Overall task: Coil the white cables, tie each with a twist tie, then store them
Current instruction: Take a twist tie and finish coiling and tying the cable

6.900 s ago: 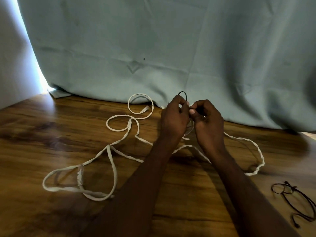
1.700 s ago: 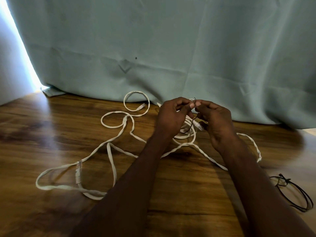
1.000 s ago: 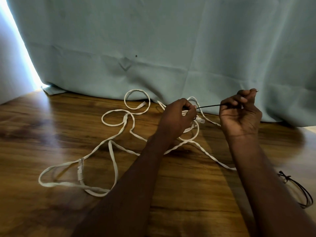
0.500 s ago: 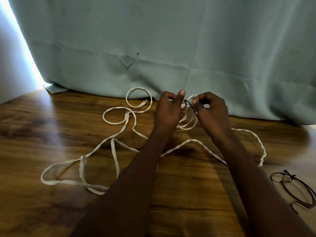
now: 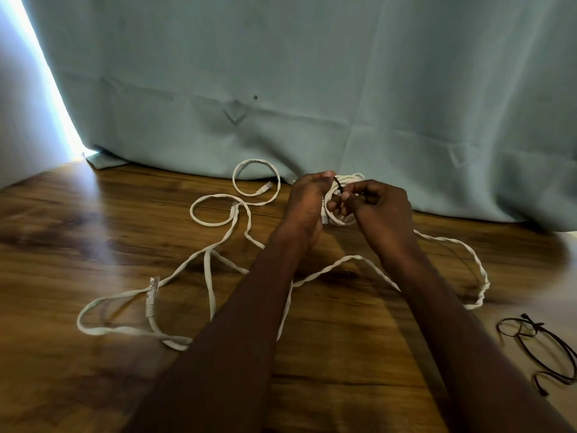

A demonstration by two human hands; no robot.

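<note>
Change since half a second earlier: both hands have drawn closer together over the coil, and the left fingers, then partly raised, are now curled in.

Item 1, small coil of flat white cable (image 5: 335, 210): held upright between the hands, centre of frame, above the brown wood-grain counter (image 5: 93, 370); probably lifted so the tie can pass round the bundle.

Item 2, thin black twist tie (image 5: 338, 184): crosses the coil's top.

Item 3, left hand (image 5: 307, 204): curled round the coil's left side, steadying it.

Item 4, right hand (image 5: 379, 204): fingertips pinch the tie's end, apparently to twist it.

Item 5, loose white cable with clear plugs (image 5: 150, 295): sprawled uncoiled, left and lower centre.

Item 6, spare black ties (image 5: 537, 348): lower right, partly cut off.

Obscured: the tie's wrap and twist count sit behind the fingers; where one cable ends and another begins is unclear; no storage place shows.
</note>
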